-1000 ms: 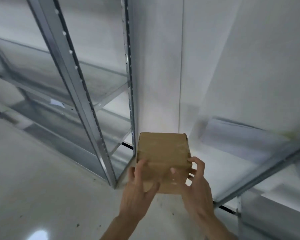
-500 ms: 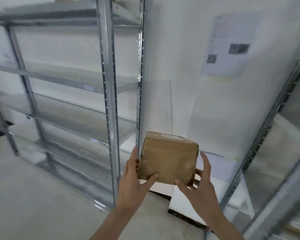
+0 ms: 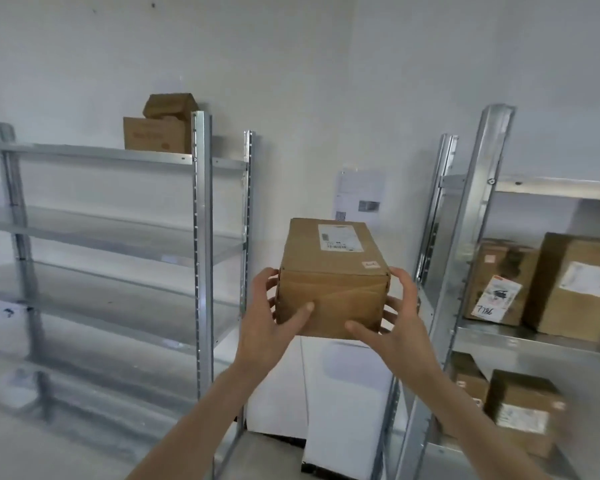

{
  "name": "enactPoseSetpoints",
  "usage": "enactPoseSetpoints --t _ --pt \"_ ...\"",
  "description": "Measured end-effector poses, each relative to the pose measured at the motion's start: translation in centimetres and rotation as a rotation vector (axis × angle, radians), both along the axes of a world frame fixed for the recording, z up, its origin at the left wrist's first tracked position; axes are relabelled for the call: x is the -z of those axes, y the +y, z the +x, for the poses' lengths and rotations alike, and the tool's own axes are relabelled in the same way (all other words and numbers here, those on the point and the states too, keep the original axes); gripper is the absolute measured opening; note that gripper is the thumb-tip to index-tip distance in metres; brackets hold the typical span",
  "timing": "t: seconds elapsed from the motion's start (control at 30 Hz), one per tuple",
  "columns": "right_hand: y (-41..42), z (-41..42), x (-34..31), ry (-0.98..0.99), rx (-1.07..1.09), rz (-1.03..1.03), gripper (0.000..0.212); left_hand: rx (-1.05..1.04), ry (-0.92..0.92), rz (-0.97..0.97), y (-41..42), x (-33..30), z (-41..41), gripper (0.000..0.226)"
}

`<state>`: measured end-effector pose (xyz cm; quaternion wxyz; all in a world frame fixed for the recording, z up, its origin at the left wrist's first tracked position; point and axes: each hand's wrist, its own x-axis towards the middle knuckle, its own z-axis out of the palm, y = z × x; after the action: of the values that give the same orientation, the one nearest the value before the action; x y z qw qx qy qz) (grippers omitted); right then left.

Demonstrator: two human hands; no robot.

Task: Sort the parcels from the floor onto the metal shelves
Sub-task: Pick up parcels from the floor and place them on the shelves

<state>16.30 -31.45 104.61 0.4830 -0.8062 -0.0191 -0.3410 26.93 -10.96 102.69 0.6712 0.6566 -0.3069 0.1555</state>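
Both hands clasp a brown rectangular cardboard parcel (image 3: 331, 277) from either side, held up in the air at about chest height in the gap between two shelving units. The left hand (image 3: 269, 323) has its fingers curled round the parcel's left edge, with the thumb pressed flat against the near face. The right hand (image 3: 395, 327) wraps the right edge in the same way, its fingertips hooked over the upper right corner and its thumb laid along the lower part of the near face. The parcel's top carries a white printed shipping label (image 3: 340, 237) and, near the right front corner, a small pink sticker (image 3: 370, 265). To the left stands a grey galvanised metal shelving unit (image 3: 201, 237) with several bare tiers; on its top tier sits a brown cardboard box with printing on its side (image 3: 155, 135), and a smaller crumpled brown carton (image 3: 168, 103) lies on top of that one. To the right stands a second grey metal shelving unit (image 3: 471, 220), whose middle tier holds two large brown parcels with white labels (image 3: 568, 289) side by side, one label marked by hand with digits. Its lower tier holds smaller brown labelled boxes (image 3: 520, 407), blurred. Behind the held parcel, white flat boards (image 3: 347, 393) lean against the white wall (image 3: 291, 81), and a white printed sheet (image 3: 361, 195) is stuck to the wall above them.
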Motion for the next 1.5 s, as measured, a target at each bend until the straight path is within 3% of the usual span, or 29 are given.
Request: enactPoseSetpoints --t 0.07,0.17,0.27,0.43,0.57,0.67,0.9,1.03,1.27,1.5 --pt "-0.2 -2.3 -2.8 -0.043 0.008 0.018 0.084 0.02 0.002 -0.069 -1.1 -2.4 -2.5 0.041" --pt "-1.1 -5.6 -5.8 -0.095 0.032 0.011 0.051 -0.011 -0.011 -0.113 -2.9 -5.7 -6.2 0.045" --pt "-2.4 -8.8 -8.1 -0.102 0.097 -0.031 0.037 -0.038 0.006 -0.143 -4.8 -7.9 -8.7 0.041" --pt "-5.7 -14.2 -10.5 -0.12 0.066 -0.005 0.042 0.038 0.032 -0.154 -8.5 -10.3 -12.3 0.043" --pt "-9.7 -18.9 -11.6 -0.154 0.029 0.015 0.047 0.172 -0.019 -0.097 -11.9 -11.5 -15.4 0.095" --pt "-13.4 -22.7 -12.8 -0.182 0.048 0.033 0.05 0.208 -0.084 -0.038 -14.8 -13.0 -18.3 0.115" --pt "-22.2 -30.9 -17.2 -0.269 0.1 -0.075 0.05 0.142 -0.13 -0.166 -23.5 -18.3 -25.3 0.084" --pt "-27.2 -35.4 -19.1 -0.297 0.109 -0.08 0.047 0.101 -0.183 -0.203 -27.6 -20.6 -28.3 0.1" --pt "-33.8 -40.8 -20.1 -0.316 0.14 -0.103 0.05 0.027 -0.328 -0.103 -33.5 -23.6 -32.3 0.131" --pt "-38.9 -42.7 -21.0 -0.338 0.172 -0.072 0.053 0.008 -0.386 -0.042 -38.1 -25.9 -33.2 0.131"
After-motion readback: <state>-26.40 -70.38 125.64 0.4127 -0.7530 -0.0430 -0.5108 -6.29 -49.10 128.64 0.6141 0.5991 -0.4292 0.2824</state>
